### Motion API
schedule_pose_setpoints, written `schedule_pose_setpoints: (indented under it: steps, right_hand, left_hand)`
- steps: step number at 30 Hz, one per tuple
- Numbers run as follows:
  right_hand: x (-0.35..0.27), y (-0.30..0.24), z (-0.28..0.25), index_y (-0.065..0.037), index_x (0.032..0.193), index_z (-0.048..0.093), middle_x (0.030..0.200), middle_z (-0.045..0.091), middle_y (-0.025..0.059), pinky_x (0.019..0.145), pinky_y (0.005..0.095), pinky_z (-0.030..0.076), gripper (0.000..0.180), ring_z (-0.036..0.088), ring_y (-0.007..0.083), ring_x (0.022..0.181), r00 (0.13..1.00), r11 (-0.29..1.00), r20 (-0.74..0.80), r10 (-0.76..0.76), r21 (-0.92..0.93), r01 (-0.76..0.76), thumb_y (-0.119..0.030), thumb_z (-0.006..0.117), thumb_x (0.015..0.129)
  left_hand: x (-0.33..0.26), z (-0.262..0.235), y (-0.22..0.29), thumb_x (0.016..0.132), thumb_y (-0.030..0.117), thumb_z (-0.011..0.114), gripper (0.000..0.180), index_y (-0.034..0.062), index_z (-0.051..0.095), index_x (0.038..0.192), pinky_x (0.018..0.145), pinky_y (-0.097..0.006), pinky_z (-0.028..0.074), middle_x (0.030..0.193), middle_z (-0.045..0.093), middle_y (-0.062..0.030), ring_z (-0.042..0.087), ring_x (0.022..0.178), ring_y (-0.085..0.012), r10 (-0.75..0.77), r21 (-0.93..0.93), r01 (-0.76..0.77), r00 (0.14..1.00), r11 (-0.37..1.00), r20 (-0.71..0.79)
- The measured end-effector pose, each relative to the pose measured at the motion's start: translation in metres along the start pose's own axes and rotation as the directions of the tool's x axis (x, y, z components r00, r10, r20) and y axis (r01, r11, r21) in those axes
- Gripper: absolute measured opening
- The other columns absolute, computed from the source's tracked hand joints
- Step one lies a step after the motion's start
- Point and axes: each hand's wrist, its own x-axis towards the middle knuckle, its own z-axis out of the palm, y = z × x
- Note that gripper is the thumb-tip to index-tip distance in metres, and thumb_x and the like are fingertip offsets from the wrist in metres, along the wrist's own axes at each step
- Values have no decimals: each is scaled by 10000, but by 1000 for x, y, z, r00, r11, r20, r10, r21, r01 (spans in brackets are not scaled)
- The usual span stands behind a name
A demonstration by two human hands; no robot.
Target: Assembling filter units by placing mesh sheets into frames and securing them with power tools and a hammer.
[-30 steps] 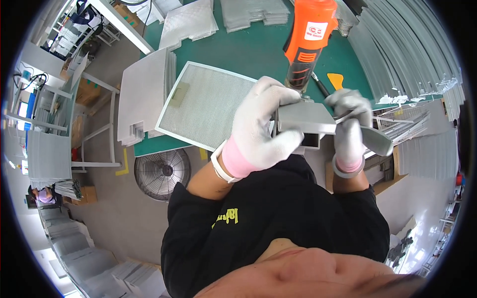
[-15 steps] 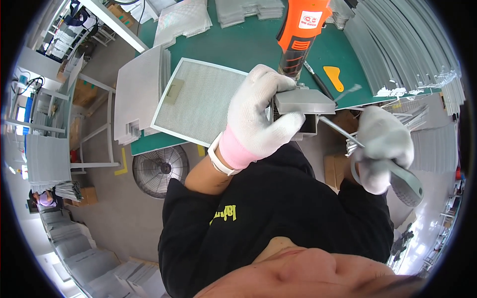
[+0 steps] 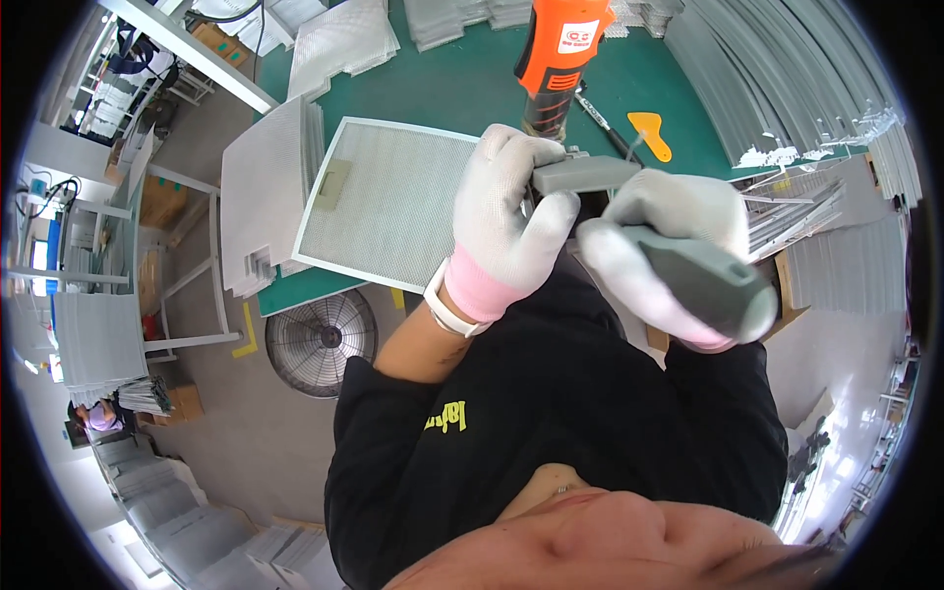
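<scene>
My left hand, in a white glove with a pink cuff, is curled at the left end of a grey block-shaped piece at the bench's near edge. Its thumb and forefinger lie against that piece. My right hand, gloved alike, is closed around the thick grey handle of a screwdriver-like tool. The tool's tip is hidden behind the hand. Beside my left hand lies a framed mesh panel with a tan tab. An orange and black power tool stands upright just behind the grey piece.
On the green bench lie a yellow scraper and a black-handled tool. Grey strips are piled at right, mesh sheets at left. A round fan stands on the floor below.
My right hand has moved left and up to the grey piece, bringing the tool with it; its shaft no longer shows. My left hand keeps its place at the piece. The view has shifted slightly.
</scene>
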Motion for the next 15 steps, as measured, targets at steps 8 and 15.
schedule_pose_setpoints:
  steps: [8,15]
  right_hand:
    - [-25,35,17,-91,649,622,542,519,67,473,349,435,289,553,266,483,973,955,4,-232,-188,229,-292,775,788]
    - [-27,45,-2,-46,730,626,655,555,51,537,325,390,285,534,206,580,989,970,-133,-68,224,96,-296,696,847]
  left_hand:
    - [0,0,-8,773,200,646,259,0,627,937,715,-401,463,868,551,-154,553,799,-321,-26,50,27,999,998,-24]
    - [-2,-1,-7,734,152,658,235,7,620,915,705,-392,465,853,550,-139,547,788,-309,49,108,-49,999,993,6]
